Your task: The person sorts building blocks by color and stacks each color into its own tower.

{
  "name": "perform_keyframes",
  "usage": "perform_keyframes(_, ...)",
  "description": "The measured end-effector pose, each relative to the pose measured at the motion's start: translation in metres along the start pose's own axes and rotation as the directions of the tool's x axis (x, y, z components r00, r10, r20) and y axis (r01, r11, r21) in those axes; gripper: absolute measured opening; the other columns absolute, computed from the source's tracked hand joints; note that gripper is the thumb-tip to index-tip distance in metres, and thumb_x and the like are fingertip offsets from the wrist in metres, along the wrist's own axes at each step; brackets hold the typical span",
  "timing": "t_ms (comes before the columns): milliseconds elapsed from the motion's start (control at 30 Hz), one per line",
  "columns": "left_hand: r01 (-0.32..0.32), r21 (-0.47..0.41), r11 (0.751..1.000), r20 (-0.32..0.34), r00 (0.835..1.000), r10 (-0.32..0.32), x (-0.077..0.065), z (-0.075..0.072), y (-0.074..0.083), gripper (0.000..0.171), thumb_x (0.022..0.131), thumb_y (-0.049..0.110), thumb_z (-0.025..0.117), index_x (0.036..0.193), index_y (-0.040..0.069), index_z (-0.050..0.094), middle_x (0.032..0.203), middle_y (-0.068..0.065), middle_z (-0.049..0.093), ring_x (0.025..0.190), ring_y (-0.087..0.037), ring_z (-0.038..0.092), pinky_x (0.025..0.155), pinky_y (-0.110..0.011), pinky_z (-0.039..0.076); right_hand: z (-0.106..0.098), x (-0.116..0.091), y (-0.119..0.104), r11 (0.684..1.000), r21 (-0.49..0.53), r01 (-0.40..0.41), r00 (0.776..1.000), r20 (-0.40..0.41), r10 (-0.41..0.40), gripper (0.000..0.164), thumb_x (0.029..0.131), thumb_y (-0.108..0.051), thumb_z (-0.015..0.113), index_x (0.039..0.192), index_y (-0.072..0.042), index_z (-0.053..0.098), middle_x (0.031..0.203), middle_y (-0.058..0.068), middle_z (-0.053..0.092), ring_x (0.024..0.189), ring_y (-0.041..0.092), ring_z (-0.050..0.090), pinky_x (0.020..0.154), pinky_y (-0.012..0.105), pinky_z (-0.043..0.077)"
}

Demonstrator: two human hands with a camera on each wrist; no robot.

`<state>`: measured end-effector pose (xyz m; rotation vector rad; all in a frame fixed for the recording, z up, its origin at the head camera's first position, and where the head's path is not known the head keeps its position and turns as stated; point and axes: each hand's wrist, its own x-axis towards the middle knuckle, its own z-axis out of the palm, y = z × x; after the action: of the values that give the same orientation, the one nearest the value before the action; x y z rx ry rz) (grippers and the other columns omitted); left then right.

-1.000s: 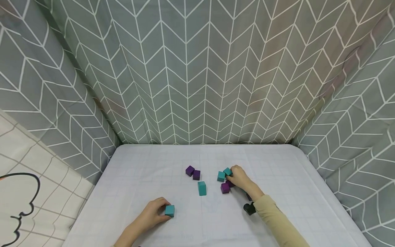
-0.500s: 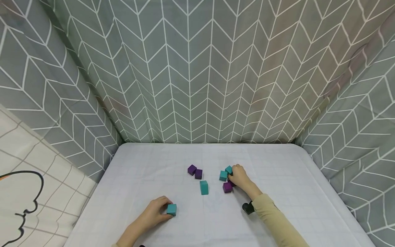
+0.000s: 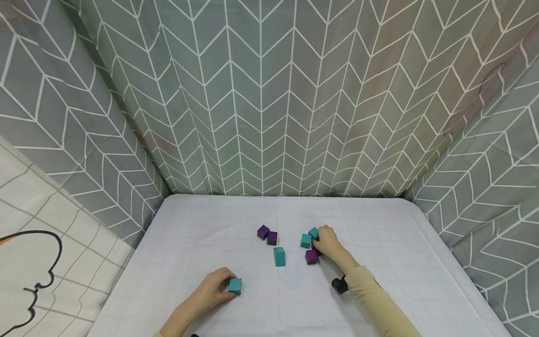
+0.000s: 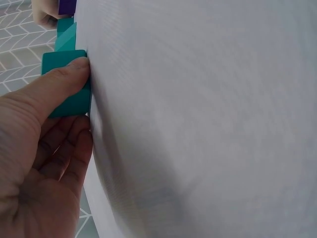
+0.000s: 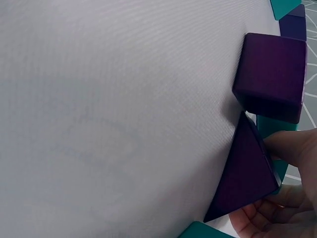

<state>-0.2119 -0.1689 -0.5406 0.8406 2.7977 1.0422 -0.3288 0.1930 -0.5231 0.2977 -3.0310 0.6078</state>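
My left hand (image 3: 214,290) pinches a teal cube (image 3: 235,286) that rests on the white table, near the front left. The left wrist view shows the thumb (image 4: 54,82) across that cube. My right hand (image 3: 330,244) is at the block cluster right of centre, its fingers around a dark purple triangular block (image 5: 245,173). Beside that block stands a purple cube (image 3: 311,256). Two teal blocks (image 3: 306,240) (image 3: 313,232) sit just left of the right fingertips, which partly hide the cluster. In the right wrist view, a teal piece (image 5: 277,126) shows behind the triangle.
Two dark purple cubes (image 3: 263,231) (image 3: 272,238) lie side by side near the middle of the table (image 3: 210,220). A taller teal block (image 3: 279,256) stands in front of them. Patterned grey curtains (image 3: 269,117) border the back and sides. A black wrist camera (image 3: 340,284) hangs under the right sleeve.
Everything in the head view has shifted slightly right together. Both hands keep nearly the same places among the blocks, and the left still holds its teal cube.
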Motion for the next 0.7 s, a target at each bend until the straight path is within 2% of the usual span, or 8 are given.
perform_keyframes(200, -0.001, 0.002, 1.0, -0.006, 1.0, 0.001, -0.001, 0.0, -0.001, 0.03, 0.07, 0.021, 0.074, 0.095, 0.015, 0.059, 0.094, 0.012, 0.056, 0.091, -0.008, 0.054, 0.08, -0.028, 0.047, 0.001, 0.0, 0.001, 1.0, 0.002, 0.005, 1.0, 0.004, -0.005, 0.022, 0.073, -0.01, 0.066, 0.079, 0.008, 0.056, 0.072, 0.011, 0.05, 0.069, 0.021, 0.048, 0.061, 0.035, 0.045)
perform_keyframes(400, -0.003, 0.005, 1.0, -0.008, 1.0, 0.003, -0.001, 0.001, -0.002, 0.029, 0.071, 0.021, 0.074, 0.095, 0.015, 0.059, 0.094, 0.012, 0.056, 0.09, -0.008, 0.054, 0.08, -0.027, 0.047, -0.003, 0.0, 0.006, 0.999, 0.023, 0.039, 0.999, -0.029, -0.038, 0.022, 0.071, -0.009, 0.068, 0.076, 0.008, 0.055, 0.07, 0.011, 0.05, 0.065, 0.02, 0.048, 0.057, 0.033, 0.045)
perform_keyframes(700, 0.003, -0.006, 1.0, -0.011, 1.0, -0.003, -0.001, 0.002, -0.003, 0.028, 0.071, 0.022, 0.073, 0.095, 0.016, 0.059, 0.094, 0.012, 0.056, 0.091, -0.008, 0.055, 0.081, -0.027, 0.047, -0.032, 0.011, 0.023, 0.998, 0.023, 0.065, 0.994, -0.089, -0.063, 0.024, 0.073, -0.009, 0.065, 0.08, 0.011, 0.056, 0.073, 0.014, 0.052, 0.068, 0.024, 0.052, 0.062, 0.038, 0.048)
